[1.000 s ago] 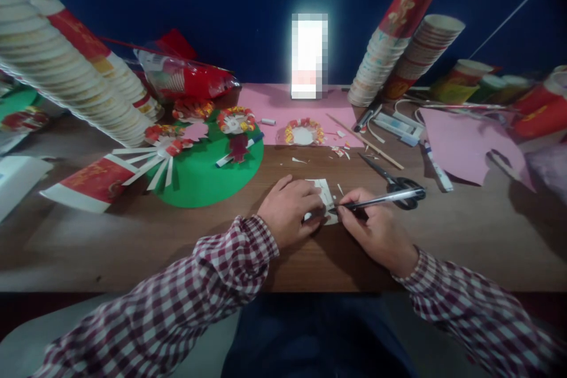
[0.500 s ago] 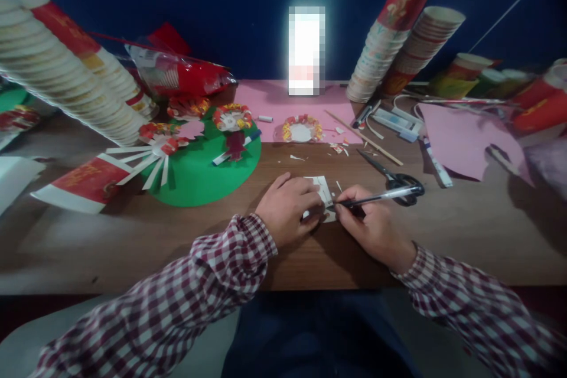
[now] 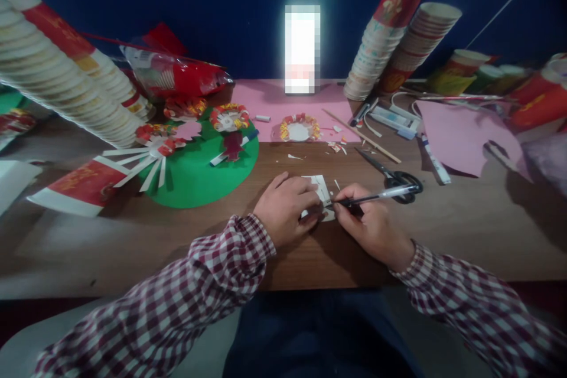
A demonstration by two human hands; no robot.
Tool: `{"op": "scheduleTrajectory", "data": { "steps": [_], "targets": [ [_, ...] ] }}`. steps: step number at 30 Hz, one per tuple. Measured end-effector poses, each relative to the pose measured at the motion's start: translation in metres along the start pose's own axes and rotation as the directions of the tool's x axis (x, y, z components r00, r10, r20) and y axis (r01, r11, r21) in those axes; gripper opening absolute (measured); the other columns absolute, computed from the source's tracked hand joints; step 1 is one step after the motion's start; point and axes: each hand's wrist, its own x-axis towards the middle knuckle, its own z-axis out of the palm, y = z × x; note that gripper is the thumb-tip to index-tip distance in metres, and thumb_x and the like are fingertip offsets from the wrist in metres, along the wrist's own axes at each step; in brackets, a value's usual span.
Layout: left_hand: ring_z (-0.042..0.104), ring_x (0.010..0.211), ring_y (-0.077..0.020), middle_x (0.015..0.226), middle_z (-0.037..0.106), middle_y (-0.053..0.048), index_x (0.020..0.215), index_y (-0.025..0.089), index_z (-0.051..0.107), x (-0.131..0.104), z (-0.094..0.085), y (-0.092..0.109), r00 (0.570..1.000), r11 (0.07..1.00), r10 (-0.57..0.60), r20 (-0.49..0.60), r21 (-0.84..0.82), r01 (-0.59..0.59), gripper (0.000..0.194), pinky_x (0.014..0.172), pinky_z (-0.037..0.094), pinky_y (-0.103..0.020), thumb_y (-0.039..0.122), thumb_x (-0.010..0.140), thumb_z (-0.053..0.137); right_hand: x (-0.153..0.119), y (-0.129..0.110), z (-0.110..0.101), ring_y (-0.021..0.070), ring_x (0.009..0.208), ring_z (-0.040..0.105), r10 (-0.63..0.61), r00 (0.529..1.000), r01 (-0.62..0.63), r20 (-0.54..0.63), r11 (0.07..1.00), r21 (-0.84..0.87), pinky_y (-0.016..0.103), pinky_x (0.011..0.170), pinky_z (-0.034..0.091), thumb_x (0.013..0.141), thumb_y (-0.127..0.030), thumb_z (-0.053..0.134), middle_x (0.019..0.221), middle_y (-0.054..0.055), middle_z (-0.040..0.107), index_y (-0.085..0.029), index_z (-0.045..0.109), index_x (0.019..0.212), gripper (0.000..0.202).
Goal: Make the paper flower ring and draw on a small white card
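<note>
Brown tabletop (image 3: 447, 236) spans mid-frame below a dark blue wall (image 3: 212, 6). Just right of centre, white paper (image 3: 316, 181) already bears dark lines; what remains cannot be told. The left hand (image 3: 287, 207) rests loosely spread over its left part. The right hand (image 3: 376, 227) pinches a pen (image 3: 387, 192), long axis nearly crosswise, tip pointing left and slightly down.

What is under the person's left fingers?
White paper with dark lines shows around the left fingers; the part they cover, and anything beneath the paper, cannot be seen.
</note>
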Motion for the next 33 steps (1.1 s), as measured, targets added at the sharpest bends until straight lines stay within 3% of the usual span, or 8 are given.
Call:
{"op": "scheduleTrajectory", "data": {
  "steps": [18, 29, 33],
  "targets": [
    [0.053, 0.109, -0.0214, 0.113, 0.061, -0.003, 0.089, 0.024, 0.06, -0.0001, 0.0013, -0.0004, 1.0, 1.0, -0.003, -0.012, 0.013, 0.003, 0.011, 0.101, 0.029, -0.047, 0.032, 0.084, 0.054, 0.0013, 0.0026, 0.0016, 0.0125, 0.054, 0.053, 0.004, 0.999, -0.004, -0.04, 1.0, -0.001, 0.025, 0.053, 0.039, 0.087, -0.027, 0.051, 0.064, -0.001, 0.058, -0.019, 0.053, 0.086, 0.009],
    [0.053, 0.109, -0.0209, 0.113, 0.061, -0.001, 0.092, 0.025, 0.061, -0.0008, 0.0018, -0.0005, 1.0, 1.0, -0.005, -0.026, -0.003, 0.004, 0.013, 0.101, 0.028, -0.047, 0.032, 0.085, 0.053, -0.0006, -0.0004, -0.0081, 0.0103, 0.044, 0.047, 0.055, 0.984, -0.04, -0.169, 0.995, 0.093, 0.022, 0.043, 0.036, 0.086, -0.026, 0.051, 0.055, -0.003, 0.054, -0.019, 0.054, 0.079, 0.01],
    [0.052, 0.111, -0.0211, 0.113, 0.061, -0.001, 0.094, 0.026, 0.061, -0.0007, 0.001, -0.0005, 1.0, 1.0, -0.003, -0.018, -0.003, 0.002, 0.014, 0.1, 0.029, -0.046, 0.033, 0.086, 0.052, -0.0006, -0.002, -0.0053, 0.0111, 0.049, 0.051, 0.018, 0.986, -0.012, -0.168, 0.999, 0.035, 0.024, 0.05, 0.04, 0.085, -0.027, 0.053, 0.058, -0.002, 0.056, -0.019, 0.055, 0.079, 0.01]
  ]
}}
